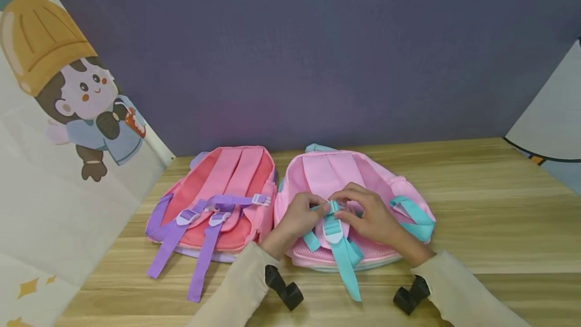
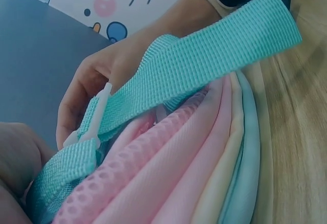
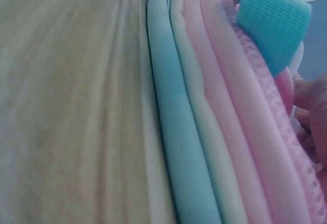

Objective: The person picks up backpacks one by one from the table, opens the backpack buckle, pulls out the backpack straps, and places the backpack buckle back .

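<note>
A light pink backpack (image 1: 381,178) lies on its front, straps up, in the head view. Over its middle, my left hand (image 1: 300,216) pinches the teal chest strap (image 1: 315,208) beside a small white buckle (image 1: 333,207). From the other side my right hand (image 1: 369,213) pinches at that buckle between thumb and fingers; its grip is partly hidden. Just below, a white slider (image 1: 333,236) sits on a shoulder strap whose teal loose end (image 1: 347,271) hangs toward me. The left wrist view shows this teal webbing (image 2: 204,55) close up.
A coral pink backpack (image 1: 227,175) with purple straps (image 1: 206,266) lies to the left, against the first one. Both rest on a wooden table (image 1: 499,226). A dark partition (image 1: 317,54) rises behind, and a cartoon-printed panel (image 1: 45,206) stands at left.
</note>
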Motion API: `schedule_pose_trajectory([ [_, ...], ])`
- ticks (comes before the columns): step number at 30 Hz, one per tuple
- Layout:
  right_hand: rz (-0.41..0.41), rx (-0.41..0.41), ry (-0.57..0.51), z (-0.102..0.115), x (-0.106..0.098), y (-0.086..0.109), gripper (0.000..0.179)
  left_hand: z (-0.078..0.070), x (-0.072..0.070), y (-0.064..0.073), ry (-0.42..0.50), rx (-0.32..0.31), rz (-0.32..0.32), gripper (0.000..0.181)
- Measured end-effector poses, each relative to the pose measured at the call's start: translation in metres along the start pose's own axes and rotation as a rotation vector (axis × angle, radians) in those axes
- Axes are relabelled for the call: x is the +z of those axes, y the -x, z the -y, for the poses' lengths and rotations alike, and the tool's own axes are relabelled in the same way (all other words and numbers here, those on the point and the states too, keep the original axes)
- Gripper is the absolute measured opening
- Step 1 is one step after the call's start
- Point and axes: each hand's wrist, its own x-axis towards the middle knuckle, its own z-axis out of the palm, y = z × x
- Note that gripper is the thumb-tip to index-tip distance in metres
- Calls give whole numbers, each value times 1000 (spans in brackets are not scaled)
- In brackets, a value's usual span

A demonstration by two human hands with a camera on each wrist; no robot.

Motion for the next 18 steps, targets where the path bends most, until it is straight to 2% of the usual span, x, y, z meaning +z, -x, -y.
schedule_pose_trajectory([
  [11,21,1,-12,1,-2,0,32,0,1,0,20,20,-9,13],
  [18,14,7,-11,0,-1,1,31,-1,-2,1,7,-10,4,16],
])
